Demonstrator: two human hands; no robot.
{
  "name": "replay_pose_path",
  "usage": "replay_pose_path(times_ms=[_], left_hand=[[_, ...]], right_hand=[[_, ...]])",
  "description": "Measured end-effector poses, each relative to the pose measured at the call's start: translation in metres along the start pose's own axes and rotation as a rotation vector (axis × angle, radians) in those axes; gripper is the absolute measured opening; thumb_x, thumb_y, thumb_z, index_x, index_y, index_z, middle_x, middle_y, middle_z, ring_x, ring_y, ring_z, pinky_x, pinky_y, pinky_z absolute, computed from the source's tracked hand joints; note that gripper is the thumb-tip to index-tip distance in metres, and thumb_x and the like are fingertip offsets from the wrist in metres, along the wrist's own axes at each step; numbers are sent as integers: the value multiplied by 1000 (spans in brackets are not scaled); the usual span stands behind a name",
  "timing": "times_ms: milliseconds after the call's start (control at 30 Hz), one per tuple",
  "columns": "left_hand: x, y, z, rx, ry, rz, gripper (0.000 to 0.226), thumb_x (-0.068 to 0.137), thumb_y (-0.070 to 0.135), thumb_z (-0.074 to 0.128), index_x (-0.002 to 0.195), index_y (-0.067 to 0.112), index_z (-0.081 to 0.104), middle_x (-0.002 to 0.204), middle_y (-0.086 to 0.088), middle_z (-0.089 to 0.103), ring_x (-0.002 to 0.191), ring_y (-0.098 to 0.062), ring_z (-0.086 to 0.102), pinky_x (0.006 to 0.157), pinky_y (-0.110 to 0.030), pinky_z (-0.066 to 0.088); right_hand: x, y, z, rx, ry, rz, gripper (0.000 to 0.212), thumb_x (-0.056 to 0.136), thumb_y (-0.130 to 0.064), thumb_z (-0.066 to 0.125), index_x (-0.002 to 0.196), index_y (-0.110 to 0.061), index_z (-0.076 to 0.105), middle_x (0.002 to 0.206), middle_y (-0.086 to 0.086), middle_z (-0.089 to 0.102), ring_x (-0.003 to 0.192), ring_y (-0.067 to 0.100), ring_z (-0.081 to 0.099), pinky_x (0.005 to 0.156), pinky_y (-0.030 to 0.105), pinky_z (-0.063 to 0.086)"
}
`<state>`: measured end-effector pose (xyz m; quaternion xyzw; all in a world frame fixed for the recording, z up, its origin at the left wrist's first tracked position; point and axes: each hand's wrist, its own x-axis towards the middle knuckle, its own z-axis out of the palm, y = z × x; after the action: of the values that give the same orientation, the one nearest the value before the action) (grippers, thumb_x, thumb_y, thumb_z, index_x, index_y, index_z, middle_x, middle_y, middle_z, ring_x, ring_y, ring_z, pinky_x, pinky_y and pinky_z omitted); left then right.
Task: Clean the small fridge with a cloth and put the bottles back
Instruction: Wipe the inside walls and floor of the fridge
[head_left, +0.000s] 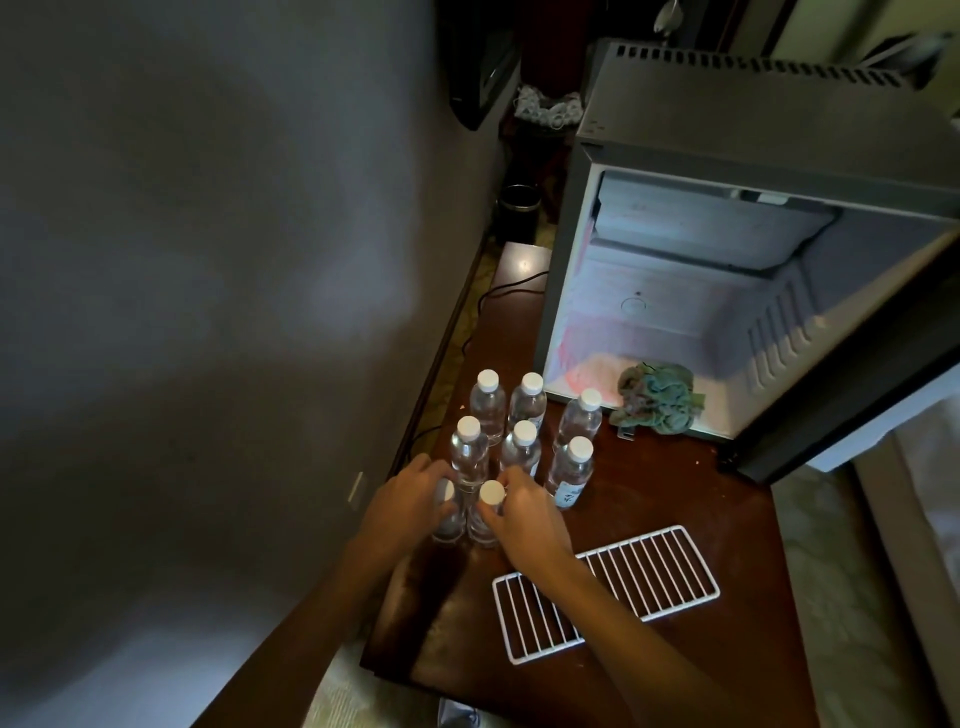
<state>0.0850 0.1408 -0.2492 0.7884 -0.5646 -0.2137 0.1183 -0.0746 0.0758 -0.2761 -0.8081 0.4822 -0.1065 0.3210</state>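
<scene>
Fingers of the left hand (410, 488) curl round the outermost bottle (451, 522), the one standing farthest from the fridge (727, 130). Just beside it, the right hand (524, 514) pinches the neighbouring bottle (487, 527) below its white cap. Both bottles are upright on the surface (701, 525), long axes vertical. Six other bottles (523, 447) stand in two rows between them and the fridge's left front corner. A wire shelf (605, 592) lies flat in front of the fridge, apart from it. The cloth (657, 397) sits bunched on the fridge floor at its front lip. The open cavity lies ahead and to the right of both hands, past the cluster, so the right hand is the nearer one for reaching the cloth or loading bottles. With the shelf out and the cloth inside, wiping looks unfinished.
</scene>
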Motion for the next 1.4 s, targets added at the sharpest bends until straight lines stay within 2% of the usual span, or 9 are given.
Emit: replay_pose_path(times_ms=[200,300,400,467,567,700,967,1300,1400], left_hand=[[7,10,4,23,-3,-35,33,92,34,64,122,22,57,126,2,49,118,-17,50,89,-25,34],[12,24,7,52,130,60,27,92,31,62,117,21,62,121,2,55,113,-17,44,93,-29,41],[21,50,8,12,288,272,17,87,13,64,102,20,67,107,3,61,100,-17,49,86,-31,46],[34,76,12,10,310,388,20,85,9,63,102,19,66,105,1,62,100,-19,54,84,-27,42],[56,116,35,37,201,434,29,93,14,56,121,17,60,120,-5,59,109,-24,56,90,-35,48],[71,141,75,192,32,378,49,96,15,53,144,18,41,149,-9,36,121,-31,45,94,-46,50],[62,132,80,184,62,281,36,94,3,53,130,3,51,126,-18,49,110,-35,55,88,-43,51],[-17,86,11,-194,106,219,26,85,25,74,110,21,68,111,8,55,96,-8,56,79,-21,46],[-41,69,8,-150,69,199,29,83,27,75,111,23,69,116,7,58,100,-10,58,82,-26,51]], right_hand=[[5,4,-6,14,-120,-10,34,94,-45,58,114,-20,48,110,3,64,99,24,64,81,41,52],[-1,8,-26,6,-148,-20,30,91,-39,63,112,-18,57,105,1,65,93,18,63,82,39,54],[3,18,-71,48,236,-66,7,94,-19,60,100,-15,63,98,1,63,82,15,62,74,36,56],[29,34,-101,0,420,-82,15,94,-11,58,108,-9,64,110,8,60,96,22,59,82,40,53],[85,61,-126,-159,303,-26,40,95,-7,56,135,-12,53,139,12,44,128,31,42,104,45,44],[123,97,-119,-303,-7,-41,57,96,-15,59,149,-23,37,155,6,29,139,33,29,114,48,34],[104,116,-86,-364,25,-41,42,93,-16,62,132,-13,46,128,10,47,118,33,51,87,44,50],[-7,63,-95,-40,68,-227,27,94,-36,64,112,-18,53,108,-2,51,89,17,59,72,39,53],[-27,49,-72,38,2,-211,28,92,-39,64,112,-23,54,105,-9,51,89,10,58,72,30,52]])
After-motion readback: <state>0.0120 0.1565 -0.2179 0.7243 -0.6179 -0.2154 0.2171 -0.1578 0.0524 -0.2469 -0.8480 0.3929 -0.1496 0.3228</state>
